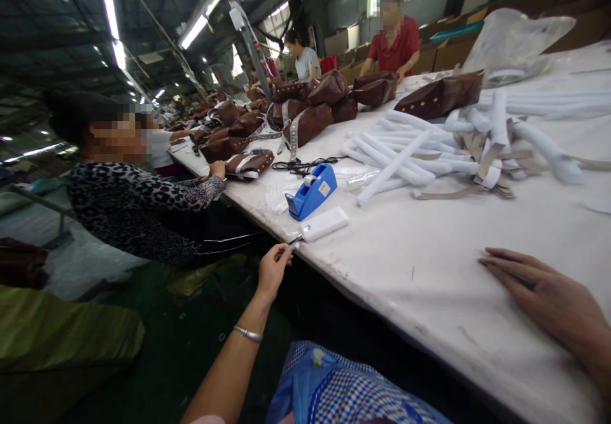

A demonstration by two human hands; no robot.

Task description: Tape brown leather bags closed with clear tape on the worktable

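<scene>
Head view: at the bench's (405, 265) near edge, the left hand (273, 270) bunches its fingertips at the dark tip of a white block (327, 223); whether they grip it, I cannot tell. Just beyond stands the dispenser (312, 191). The right hand (544, 290) lies fingers outstretched, its hold unclear. White rolls (396, 156) and brown bags (310, 121) crowd toward the far edge.

A long table with a pale, lightly marked white top (429, 246). Near its edge sit a blue plastic tape dispenser (311, 197) and, just beside it, a white oblong piece (327, 224). Farther back lie thin black cords (303, 168), heaped white rolled tubes (398, 163), taupe strips (446, 194), brown leather-like bags (312, 125) and a clear plastic bag (518, 42).
</scene>
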